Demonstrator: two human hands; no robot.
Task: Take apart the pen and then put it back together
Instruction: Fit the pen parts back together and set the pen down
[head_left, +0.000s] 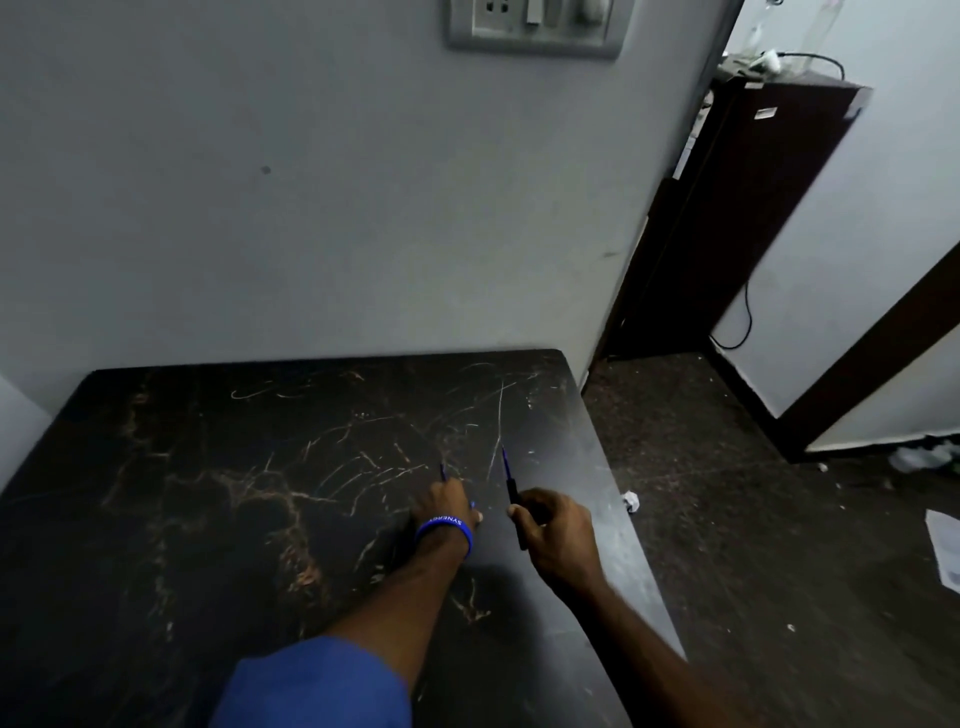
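1. Dark marble-patterned table top (218, 493) carries both hands near its right side; the pen is already in pieces, split between them.
2. The right hand (558, 535) pinches the black pen barrel (516, 512) between thumb and fingers, with the blue refill (504, 461) sticking out of its far end, pointing away and upward.
3. The left hand (441, 506) rests knuckles-up on the table, fingers curled over a small blue pen part (443, 472) whose tip peeks out beyond them; what part it is cannot be told, nor exactly how the fingers grip it.
4. Likely risk: the refill looks thin and only loosely seated, so a tilt of the barrel could let it slide out and roll.
5. Likely risk: the right hand works close to the table's right edge (618, 488); anything dropped there could go to the speckled floor (727, 519), where bits of litter such as a crumpled paper scrap (630, 501) would make a small part hard to find.
6. Likely risk: dim light and a dark surface may hide a black piece set down.
7. Nothing lies between the hands; a blue wristband (444, 532) sits on the left wrist, clear of the work.
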